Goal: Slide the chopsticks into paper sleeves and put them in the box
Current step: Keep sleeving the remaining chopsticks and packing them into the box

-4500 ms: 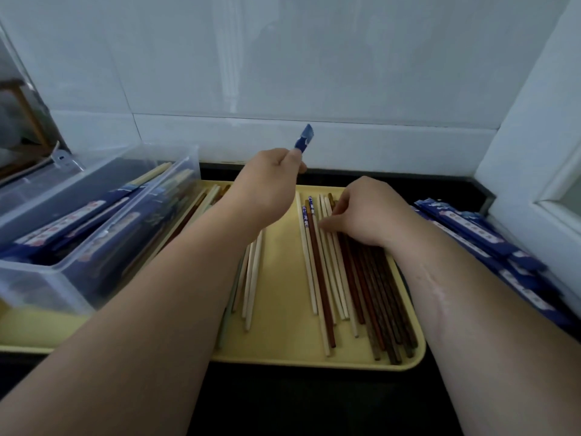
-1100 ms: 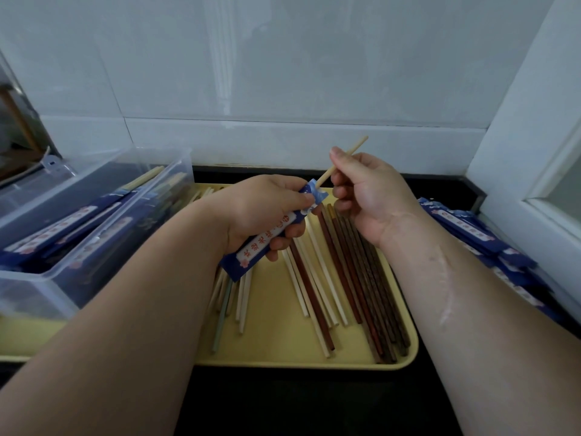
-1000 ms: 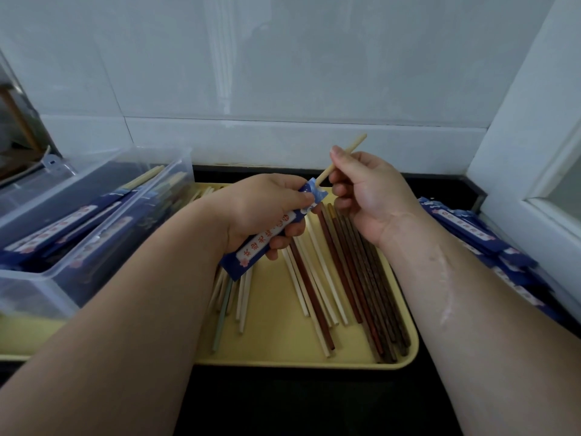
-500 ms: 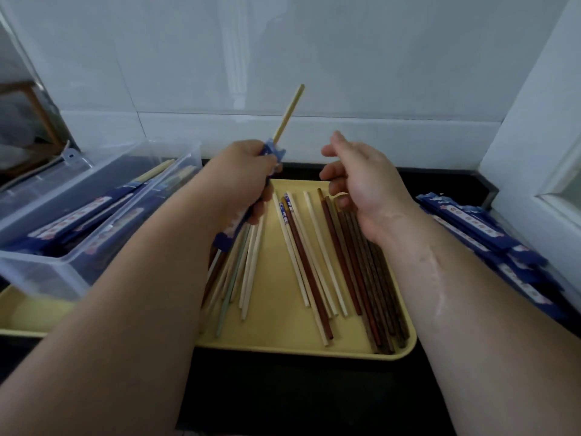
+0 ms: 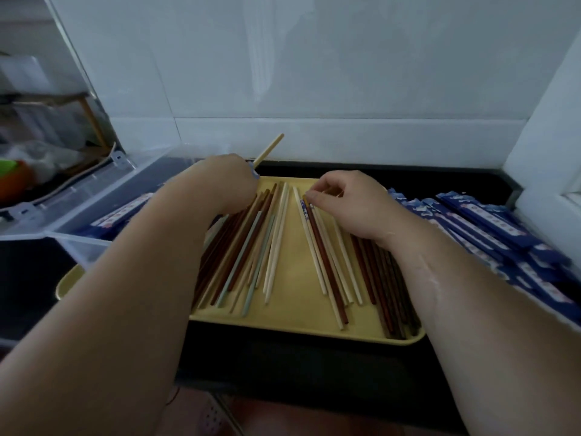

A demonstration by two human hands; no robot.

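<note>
Left hand [image 5: 220,184] was fisted around a blue paper sleeve [image 5: 254,174]. Only a sliver of the sleeve showed at the knuckles, and one pale bamboo chopstick [image 5: 269,150] stuck out of the top, square-ended and tilted up to the right, above the tray's far left corner. Right hand [image 5: 352,206] was palm down with fingers curled, thumb and fingertips on the top ends of the right bunch [image 5: 327,262]. Could not tell whether it had actually pinched a stick. One yellow plastic tray [image 5: 298,316], smooth with rounded corners, held two fanned bunches of loose chopsticks. The left bunch [image 5: 248,247] mixed red-brown, pale wood and light green sticks. The right bunch had pale ones, a red-brown one, one with a blue-white patterned end, and dark brown ones partly under the right wrist. They overlapped too much for an exact count, well over ten per bunch. One clear plastic box [image 5: 91,196] sat to the left of the tray with blue sleeved chopsticks [image 5: 121,212] inside. A stack of flat blue printed sleeves [image 5: 490,229] lay on the dark counter [image 5: 408,180] to the right of the tray. Glossy white wall tiles [image 5: 314,73] ran behind.
</note>
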